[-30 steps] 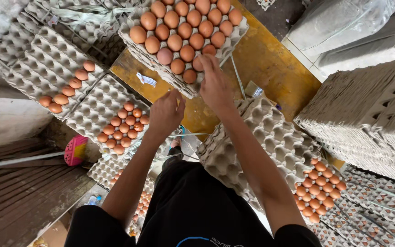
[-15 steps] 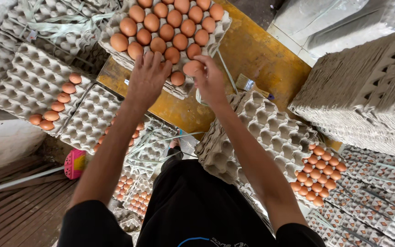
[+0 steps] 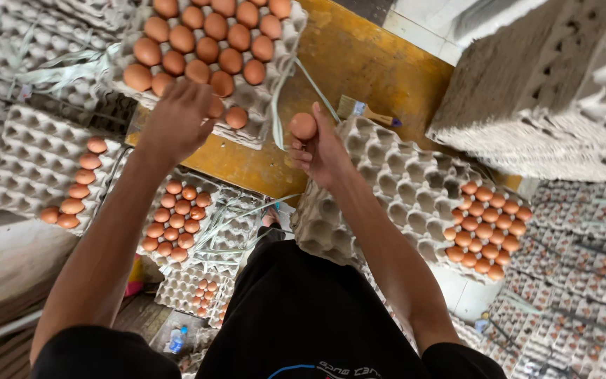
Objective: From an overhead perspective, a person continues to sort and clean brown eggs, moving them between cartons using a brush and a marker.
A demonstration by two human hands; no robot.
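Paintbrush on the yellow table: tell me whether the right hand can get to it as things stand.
Probably yes. The paintbrush lies uncovered just beyond the right hand, but that hand already holds an egg.

A worn yellow tabletop (image 3: 359, 63) sits amid stacks of grey pulp trays (image 3: 562, 91). Pale floor tiles (image 3: 422, 21) show beyond it. Soft daylight falls evenly, with dark wooden planks (image 3: 8, 351) at lower left.

Both arms stretched forward.
Left hand (image 3: 177, 119) reaches palm-down, fingers curled; right hand (image 3: 320, 151) is raised, fingertips pinched shut, wrist bent.
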